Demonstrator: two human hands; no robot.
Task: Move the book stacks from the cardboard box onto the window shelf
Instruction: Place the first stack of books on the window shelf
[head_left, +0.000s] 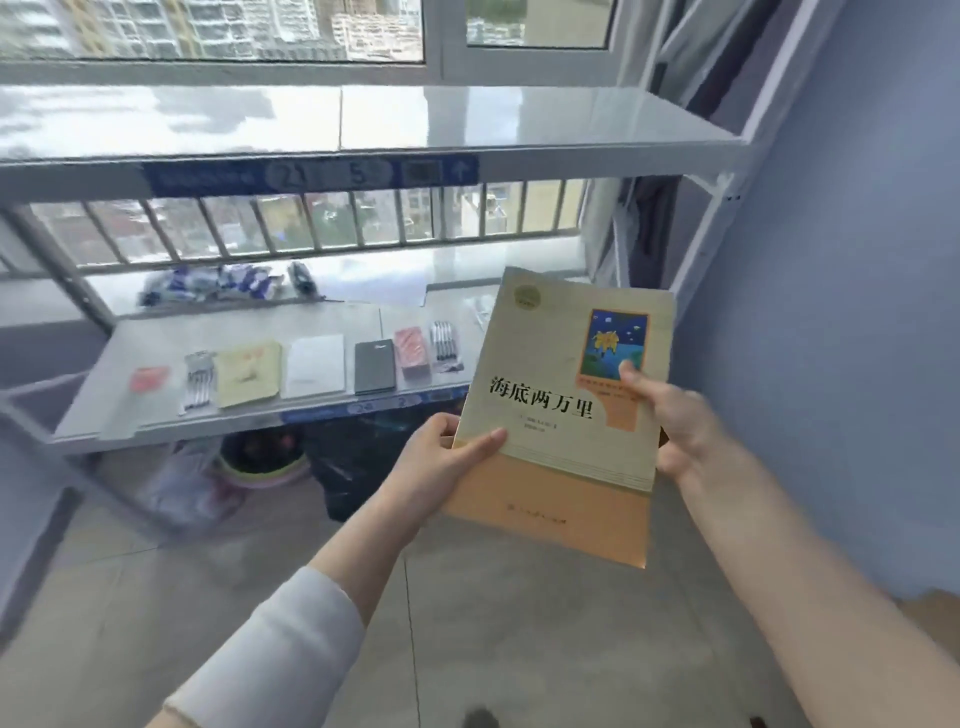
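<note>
The book (566, 395) is held in the air between both hands, cover up and tilted, with its top edge pointing away from the person. The left hand (441, 460) grasps the lower left edge: the thumb lies flat on the cover and the fingers curl underneath. The right hand (672, 415) grasps the right edge: the thumb presses on the cover just below the blue picture panel and the fingers are hidden behind the book. Whether further books lie under the visible cover cannot be told. The upper shelf (571, 119) runs along the window, above and ahead of both hands, well apart from the book; a blue label strip (311, 176) is fixed to its front edge. The lower shelf (332, 410) lies ahead of the left hand and to its left, with its front edge near that hand's level. On it, in a row running leftward from the book's left edge, are a pen pack (444, 340), a pink block (413, 352), a dark notebook (374, 366), a white sheet (316, 365) and a yellow pad (249, 371). A black bag (358, 462) sits under this shelf, just to the left of the left hand.
</note>
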